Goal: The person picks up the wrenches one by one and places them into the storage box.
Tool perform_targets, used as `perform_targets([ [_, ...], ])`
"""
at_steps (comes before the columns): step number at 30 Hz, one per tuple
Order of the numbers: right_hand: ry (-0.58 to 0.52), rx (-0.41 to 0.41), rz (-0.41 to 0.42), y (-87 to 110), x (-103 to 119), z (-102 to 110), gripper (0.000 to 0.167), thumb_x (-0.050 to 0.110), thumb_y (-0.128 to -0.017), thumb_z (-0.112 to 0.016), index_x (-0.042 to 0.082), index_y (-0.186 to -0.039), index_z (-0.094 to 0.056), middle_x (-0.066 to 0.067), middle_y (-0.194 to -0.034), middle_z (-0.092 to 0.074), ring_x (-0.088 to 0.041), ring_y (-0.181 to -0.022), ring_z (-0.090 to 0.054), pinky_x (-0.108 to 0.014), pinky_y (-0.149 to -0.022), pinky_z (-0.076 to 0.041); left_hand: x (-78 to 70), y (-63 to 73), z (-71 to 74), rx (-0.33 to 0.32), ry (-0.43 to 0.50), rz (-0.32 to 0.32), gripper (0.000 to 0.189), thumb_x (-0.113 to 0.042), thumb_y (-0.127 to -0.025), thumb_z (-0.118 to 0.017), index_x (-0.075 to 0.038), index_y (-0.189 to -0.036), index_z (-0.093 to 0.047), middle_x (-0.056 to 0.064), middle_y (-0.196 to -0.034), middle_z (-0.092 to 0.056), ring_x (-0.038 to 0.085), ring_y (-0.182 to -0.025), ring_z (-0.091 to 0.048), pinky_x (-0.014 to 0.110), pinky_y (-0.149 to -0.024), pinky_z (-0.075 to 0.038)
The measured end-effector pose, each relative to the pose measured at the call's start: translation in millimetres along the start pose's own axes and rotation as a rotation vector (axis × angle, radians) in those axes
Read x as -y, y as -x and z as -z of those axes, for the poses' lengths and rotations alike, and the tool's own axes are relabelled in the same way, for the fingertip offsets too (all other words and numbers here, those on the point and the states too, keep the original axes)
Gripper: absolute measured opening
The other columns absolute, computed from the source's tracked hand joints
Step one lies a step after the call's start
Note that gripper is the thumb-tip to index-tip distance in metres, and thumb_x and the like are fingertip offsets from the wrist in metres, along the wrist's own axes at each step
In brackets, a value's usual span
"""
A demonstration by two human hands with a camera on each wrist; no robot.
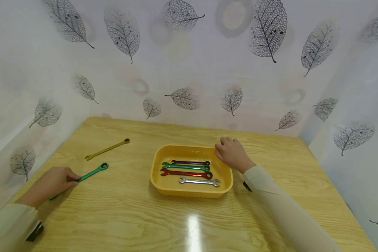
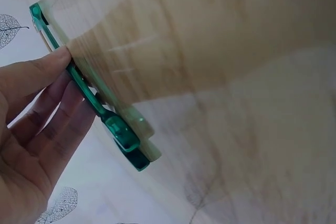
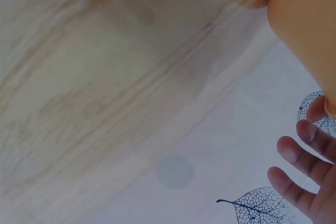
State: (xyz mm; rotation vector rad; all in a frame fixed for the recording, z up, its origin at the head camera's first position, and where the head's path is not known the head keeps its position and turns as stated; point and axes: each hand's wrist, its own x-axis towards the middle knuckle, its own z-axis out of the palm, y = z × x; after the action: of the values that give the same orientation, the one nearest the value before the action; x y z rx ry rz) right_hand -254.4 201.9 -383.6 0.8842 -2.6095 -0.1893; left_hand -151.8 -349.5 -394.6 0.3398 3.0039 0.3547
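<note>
At the left of the table, my left hand (image 1: pixel 55 183) pinches a green ratcheting combination wrench (image 1: pixel 93 173) by its middle. Thumb and fingertips meet on the shaft in the left wrist view, and the wrench (image 2: pixel 83 85) lies close over the table, with both ends sticking out. My right hand (image 1: pixel 232 153) grips the far right corner of a yellow plastic tray (image 1: pixel 189 192) by its rim. In the right wrist view several fingers (image 3: pixel 291 153) hang outside the tray wall (image 3: pixel 310 30). Behind the green wrench lies a yellow-gold wrench (image 1: pixel 107 150).
Inside the tray lie several wrenches side by side: a purple one (image 1: pixel 190 162), a green one (image 1: pixel 186 167), a red one (image 1: pixel 187 174) and a silver open-end one (image 1: pixel 200 182). White leaf-print sheeting (image 1: pixel 189 70) stands along the back and sides of the wooden table (image 1: pixel 129 217).
</note>
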Motion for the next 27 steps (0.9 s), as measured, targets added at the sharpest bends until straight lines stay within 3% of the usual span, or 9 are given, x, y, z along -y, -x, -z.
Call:
perform_targets([
  [9,0.009,0.003,0.005,0.1,0,-2,0.014,0.024,-0.092,-0.055,0.013,-0.085,-0.061,-0.005,-0.076,-0.045,-0.019,-0.064,-0.037,-0.032,-0.059,-0.032,1.3,1.5,-1.5,-0.028,0.037,0.015,0.018,-0.007,-0.072,-0.075,0.003,-0.087,-0.072,0.009,-0.076,-0.069,0.016,-0.063,-0.062,0.031,-0.056,-0.050],
  [17,0.001,0.008,0.011,0.4,1,-1,0.014,0.024,-0.092,-0.055,0.013,-0.086,-0.062,-0.005,-0.076,-0.045,-0.018,-0.064,-0.037,-0.033,-0.058,-0.034,8.9,3.0,-3.7,0.007,0.174,0.102,0.029,-0.024,-0.073,-0.077,-0.002,-0.092,-0.073,0.005,-0.080,-0.071,0.015,-0.069,-0.062,0.037,-0.062,-0.052],
  [21,-0.004,0.009,0.007,0.1,1,1,0.014,0.023,-0.092,-0.055,0.012,-0.086,-0.062,-0.006,-0.076,-0.046,-0.019,-0.064,-0.037,-0.032,-0.058,-0.033,10.8,2.4,-6.1,-0.028,0.162,0.091,0.024,-0.022,-0.072,-0.078,-0.005,-0.089,-0.074,0.006,-0.081,-0.072,0.016,-0.069,-0.063,0.037,-0.063,-0.052],
  [27,-0.004,0.002,0.009,-0.8,1,2,0.014,0.022,-0.092,-0.055,0.012,-0.086,-0.062,-0.006,-0.076,-0.046,-0.019,-0.064,-0.038,-0.032,-0.057,-0.034,8.4,1.9,-6.2,-0.063,0.136,0.055,0.019,-0.016,-0.073,-0.077,-0.004,-0.087,-0.074,0.004,-0.077,-0.071,0.006,-0.063,-0.059,0.031,-0.058,-0.050],
])
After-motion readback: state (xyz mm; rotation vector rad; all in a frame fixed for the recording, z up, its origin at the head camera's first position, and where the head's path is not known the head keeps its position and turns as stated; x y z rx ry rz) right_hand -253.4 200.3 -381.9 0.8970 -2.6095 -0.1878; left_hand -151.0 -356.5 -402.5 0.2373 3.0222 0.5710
